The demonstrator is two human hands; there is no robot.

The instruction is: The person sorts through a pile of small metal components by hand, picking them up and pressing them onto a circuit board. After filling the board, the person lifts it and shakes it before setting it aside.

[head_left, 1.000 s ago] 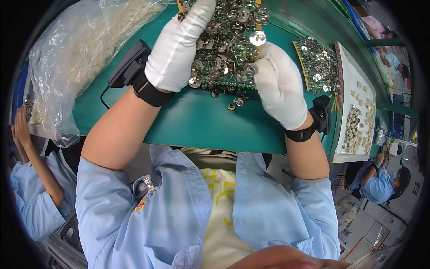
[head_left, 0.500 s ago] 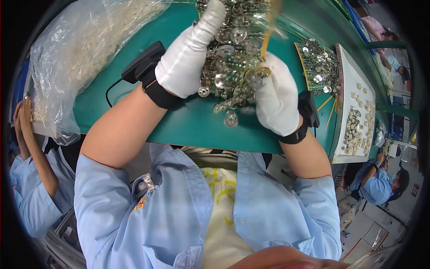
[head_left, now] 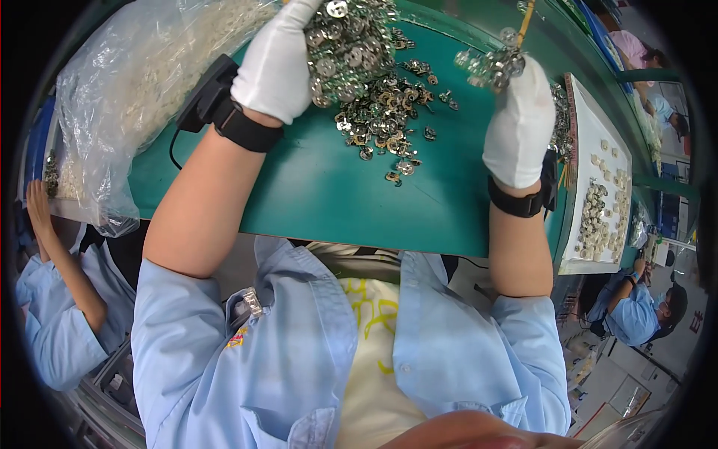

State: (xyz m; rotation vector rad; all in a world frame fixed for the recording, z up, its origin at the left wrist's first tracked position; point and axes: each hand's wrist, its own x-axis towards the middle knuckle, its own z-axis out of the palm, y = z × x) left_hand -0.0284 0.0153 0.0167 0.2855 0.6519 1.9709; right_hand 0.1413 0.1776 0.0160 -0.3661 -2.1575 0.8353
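My left hand (head_left: 275, 71), in a white glove, is closed at the upper left around a dense bundle of small metal disc parts (head_left: 351, 56). Its fingertips are cut off by the picture's top edge. To the right, my gloved right hand (head_left: 521, 123) grips a thin yellow stick (head_left: 527, 21) with a smaller cluster of metal and clear-looking disc parts (head_left: 490, 66) at its lower end. The fingers of that hand are mostly hidden from view. A pile of loose metal parts (head_left: 389, 116) lies on the green tabletop (head_left: 359, 213) between my hands.
A large clear plastic bag (head_left: 157, 82) of pale small pieces lies at left. A white tray (head_left: 574, 254) holding pale parts stands at right. Another bundle of metal parts (head_left: 559, 120) is partly hidden behind my right hand. A co-worker's hand (head_left: 39, 206) shows at far left.
My hands have moved apart. The left keeps the large bundle and shifts left; the right goes up and right with the stick and small cluster. Loose parts now show on the table.
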